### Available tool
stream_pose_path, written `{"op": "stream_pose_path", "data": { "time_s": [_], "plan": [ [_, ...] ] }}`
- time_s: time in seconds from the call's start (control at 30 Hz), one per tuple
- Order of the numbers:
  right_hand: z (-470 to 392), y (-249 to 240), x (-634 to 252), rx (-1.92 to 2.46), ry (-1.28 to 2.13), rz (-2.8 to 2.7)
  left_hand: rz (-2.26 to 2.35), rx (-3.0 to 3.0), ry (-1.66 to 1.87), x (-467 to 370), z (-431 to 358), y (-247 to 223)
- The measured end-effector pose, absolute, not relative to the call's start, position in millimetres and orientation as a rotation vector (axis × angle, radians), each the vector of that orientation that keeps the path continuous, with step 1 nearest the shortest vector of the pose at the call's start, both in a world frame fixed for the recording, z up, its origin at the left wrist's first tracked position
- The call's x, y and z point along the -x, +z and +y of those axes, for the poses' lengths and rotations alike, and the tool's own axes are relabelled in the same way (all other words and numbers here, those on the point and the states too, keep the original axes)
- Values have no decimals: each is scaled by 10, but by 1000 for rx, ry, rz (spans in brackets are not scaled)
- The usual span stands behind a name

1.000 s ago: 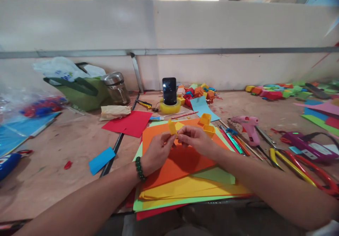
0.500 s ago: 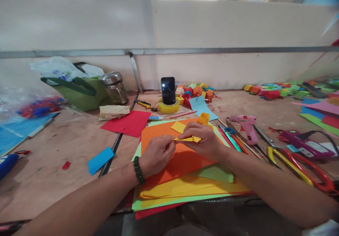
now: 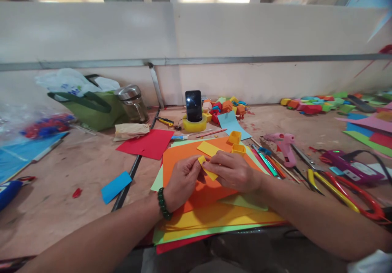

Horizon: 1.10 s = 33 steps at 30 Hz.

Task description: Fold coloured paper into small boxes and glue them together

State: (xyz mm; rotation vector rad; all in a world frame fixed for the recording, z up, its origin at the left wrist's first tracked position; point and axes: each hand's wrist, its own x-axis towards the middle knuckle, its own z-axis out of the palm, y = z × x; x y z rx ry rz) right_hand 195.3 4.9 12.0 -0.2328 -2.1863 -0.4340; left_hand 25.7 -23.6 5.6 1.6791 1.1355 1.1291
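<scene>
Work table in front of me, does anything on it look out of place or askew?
Two small things. The stacked coloured sheets lie askew, their edges not lined up. A small red scrap lies alone on the left of the table, apart from the red sheet. I see no obvious spill.

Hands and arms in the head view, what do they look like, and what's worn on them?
The left hand wears a dark green bracelet of round beads; the right hand shows none. Both are ungloved. A whitish sleeve shows at the lower right.
</scene>
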Motion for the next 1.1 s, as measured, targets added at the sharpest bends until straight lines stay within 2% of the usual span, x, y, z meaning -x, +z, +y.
{"op": "stream_pose_path", "data": {
  "time_s": [0.4, 0.63, 0.87, 1.1],
  "plan": [
    [61, 105, -1927, 268, -473, -2188, 965, -1643, 1170, -230, -218, 5],
    [50, 107, -1984, 448, 223, -2159, 1130, -2077, 1115, -201, -196, -21],
    [106, 38, -1914, 583, 242, -2062, 1153, -2119, 1005, -211, -223, 8],
    [114, 92, -1936, 675, 550, -2099, 1153, -2083, 957, -184, -210, 27]
  ]
}}
